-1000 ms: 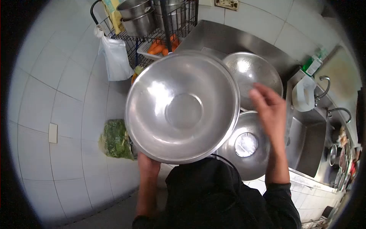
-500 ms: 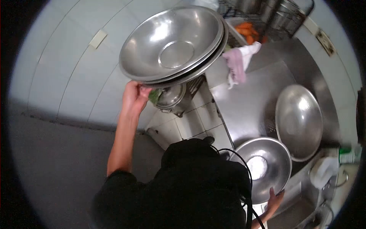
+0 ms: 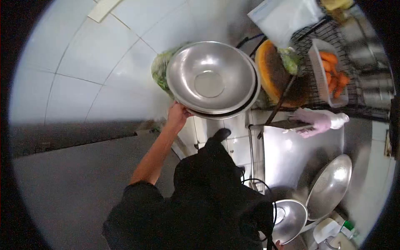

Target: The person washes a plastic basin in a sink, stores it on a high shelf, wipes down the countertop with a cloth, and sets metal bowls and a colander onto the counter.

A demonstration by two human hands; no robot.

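My left hand grips the near rim of nested stainless steel bowls, fingers closed at the edge. The stack is held up over the tiled floor and the inside of the top bowl shows nothing in it. Low at the right, only the fingers of my right hand show, at the rim of another steel bowl; the rest of that hand is out of view. Behind the held stack, leafy greens stick out on the left.
A steel counter runs along the right, with a large steel basin leaning on it and pink-and-white gloves at its far end. Beyond are a basket of carrots, a round orange-rimmed item and a plastic bag.
My view has shifted toward the far rack, and the carrots and greens show more fully. The bowl stack sits lower in view, still in my left hand. My right hand has mostly dropped out of sight.
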